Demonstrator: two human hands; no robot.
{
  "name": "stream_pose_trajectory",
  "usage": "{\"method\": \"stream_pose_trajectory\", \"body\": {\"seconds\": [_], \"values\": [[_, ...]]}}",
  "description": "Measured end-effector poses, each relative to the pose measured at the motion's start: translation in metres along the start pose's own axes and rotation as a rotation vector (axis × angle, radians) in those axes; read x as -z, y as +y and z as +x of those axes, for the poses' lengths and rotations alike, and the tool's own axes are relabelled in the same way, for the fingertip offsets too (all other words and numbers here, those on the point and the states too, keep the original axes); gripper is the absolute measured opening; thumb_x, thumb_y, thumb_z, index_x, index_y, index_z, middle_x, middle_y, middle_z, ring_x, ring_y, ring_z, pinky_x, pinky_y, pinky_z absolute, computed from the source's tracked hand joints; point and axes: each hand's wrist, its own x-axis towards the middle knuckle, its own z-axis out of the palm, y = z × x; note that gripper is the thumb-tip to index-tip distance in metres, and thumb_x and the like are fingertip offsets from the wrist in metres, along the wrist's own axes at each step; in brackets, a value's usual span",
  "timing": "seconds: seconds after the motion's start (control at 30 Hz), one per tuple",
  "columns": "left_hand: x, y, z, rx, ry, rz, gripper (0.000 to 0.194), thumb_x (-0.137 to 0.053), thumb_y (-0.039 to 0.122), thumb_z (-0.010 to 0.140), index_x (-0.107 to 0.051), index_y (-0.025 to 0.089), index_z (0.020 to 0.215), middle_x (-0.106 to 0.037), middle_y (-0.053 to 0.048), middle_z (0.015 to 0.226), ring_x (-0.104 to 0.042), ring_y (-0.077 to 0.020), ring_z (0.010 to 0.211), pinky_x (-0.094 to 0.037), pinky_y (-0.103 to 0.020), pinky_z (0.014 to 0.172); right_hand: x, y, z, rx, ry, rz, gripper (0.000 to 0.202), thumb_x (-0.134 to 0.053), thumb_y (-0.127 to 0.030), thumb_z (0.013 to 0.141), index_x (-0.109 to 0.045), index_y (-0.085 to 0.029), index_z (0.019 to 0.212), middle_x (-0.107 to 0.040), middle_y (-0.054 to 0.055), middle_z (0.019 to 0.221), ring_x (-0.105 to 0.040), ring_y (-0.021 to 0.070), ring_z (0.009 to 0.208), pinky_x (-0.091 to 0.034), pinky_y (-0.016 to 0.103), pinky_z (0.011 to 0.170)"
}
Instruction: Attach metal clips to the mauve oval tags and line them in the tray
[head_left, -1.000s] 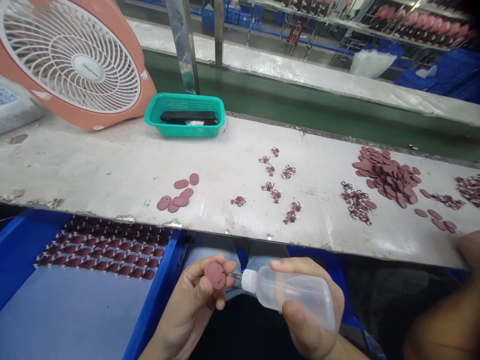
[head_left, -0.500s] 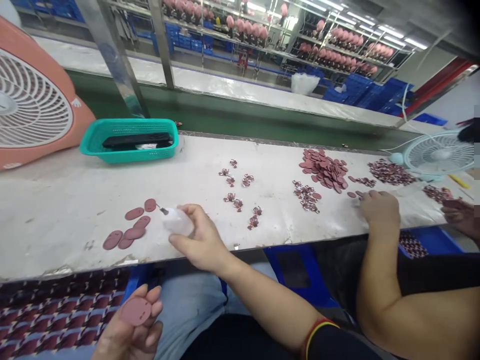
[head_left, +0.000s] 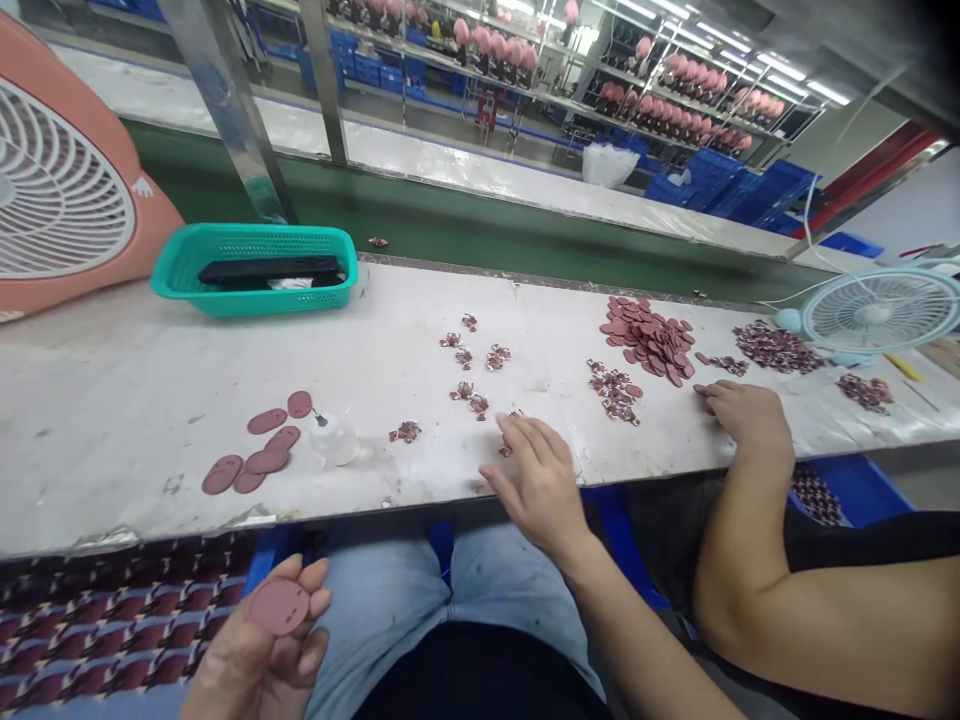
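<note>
My left hand (head_left: 259,650) grips a flat reddish-pink oval disc (head_left: 279,606) with small slits, held in front of the table edge. My right hand (head_left: 541,485) reaches over a small cluster of brown-and-white pieces (head_left: 506,450), thumb and fingers apart, partly covering it. A translucent squeeze bottle (head_left: 335,443) with a needle tip rests on the table, beside several pink oval discs (head_left: 268,461). Between the bottle and my right hand lies another small cluster (head_left: 406,432). More such pieces (head_left: 478,403) are scattered farther back.
A green basket (head_left: 255,300) holding a black object stands near an orange fan (head_left: 135,245). Rightward are a heap of pink discs (head_left: 652,338), piles of small pieces (head_left: 776,347) and a light-blue fan (head_left: 874,315). A co-worker's hand (head_left: 742,410) works close by on the right.
My right hand has let go of the squeeze bottle, leaving it on the table, and moved right to the small pieces. My left hand still holds the disc, nearly in place.
</note>
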Motion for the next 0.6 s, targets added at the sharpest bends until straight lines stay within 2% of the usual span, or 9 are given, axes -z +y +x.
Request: {"method": "stream_pose_trajectory", "body": {"seconds": [0.1,0.17,0.23,0.3,0.4,0.53,0.6], "values": [[-0.015,-0.004,-0.002,-0.004,0.024,0.030,0.046,-0.099,0.037,0.047,-0.079,0.023,0.087,-0.082,0.002,0.082,-0.074,-0.0121,0.064,-0.050,-0.009,0.043,0.014,0.030,-0.032,0.048,-0.063,-0.005,0.053,-0.068,-0.041,0.092,-0.058,-0.016,0.137,-0.065,0.016,0.133,-0.058,0.0371,0.120,-0.047,0.055,0.101],[-0.024,-0.007,-0.003,0.003,0.048,0.049,0.049,-0.099,0.039,0.045,-0.079,0.023,0.087,-0.082,0.001,0.082,-0.073,-0.0114,0.064,-0.050,-0.009,0.043,0.017,0.036,-0.046,0.080,-0.084,0.037,0.040,-0.068,-0.030,0.093,-0.063,-0.020,0.132,-0.070,0.012,0.127,-0.065,0.0317,0.112,-0.053,0.049,0.096],[-0.032,-0.008,-0.006,0.026,0.067,0.061,0.052,-0.099,0.041,0.045,-0.079,0.023,0.089,-0.081,0.000,0.083,-0.073,-0.0117,0.066,-0.050,-0.010,0.044,0.019,0.032,-0.052,0.084,-0.075,0.105,0.029,-0.061,-0.016,0.096,-0.067,-0.022,0.124,-0.075,0.009,0.114,-0.069,0.0257,0.101,-0.057,0.042,0.089],[-0.039,-0.009,-0.009,0.090,0.082,0.084,0.052,-0.098,0.043,0.046,-0.080,0.023,0.090,-0.081,-0.002,0.088,-0.072,-0.0129,0.069,-0.050,-0.011,0.045,0.023,0.018,-0.051,0.056,-0.058,0.193,0.028,-0.056,-0.010,0.096,-0.067,-0.021,0.120,-0.076,0.008,0.104,-0.070,0.0219,0.094,-0.059,0.038,0.084],[-0.043,-0.012,-0.013,0.250,0.056,0.120,0.051,-0.097,0.044,0.047,-0.081,0.023,0.090,-0.078,-0.004,0.088,-0.070,-0.0132,0.072,-0.049,-0.013,0.045,0.031,-0.015,-0.040,-0.033,-0.089,0.396,0.025,-0.056,-0.014,0.098,-0.063,-0.021,0.121,-0.073,0.006,0.101,-0.070,0.0170,0.091,-0.061,0.030,0.078],[-0.039,-0.019,-0.013,0.423,-0.079,0.148,0.047,-0.096,0.045,0.050,-0.081,0.022,0.088,-0.073,-0.003,0.080,-0.064,-0.0111,0.066,-0.044,-0.013,0.041,0.037,-0.057,-0.019,-0.232,-0.214,0.950,0.021,-0.066,-0.019,0.094,-0.071,-0.026,0.113,-0.071,0.002,0.097,-0.069,0.0132,0.086,-0.059,0.024,0.073],[-0.037,-0.020,-0.013,0.424,-0.162,0.158,0.039,-0.095,0.045,0.055,-0.081,0.020,0.081,-0.070,-0.003,0.079,-0.062,-0.0110,0.067,-0.044,-0.012,0.041,0.036,-0.069,-0.011,-0.252,-0.241,1.048,0.023,-0.071,-0.017,0.090,-0.074,-0.027,0.110,-0.072,0.001,0.092,-0.069,0.0123,0.083,-0.057,0.023,0.074]]}}
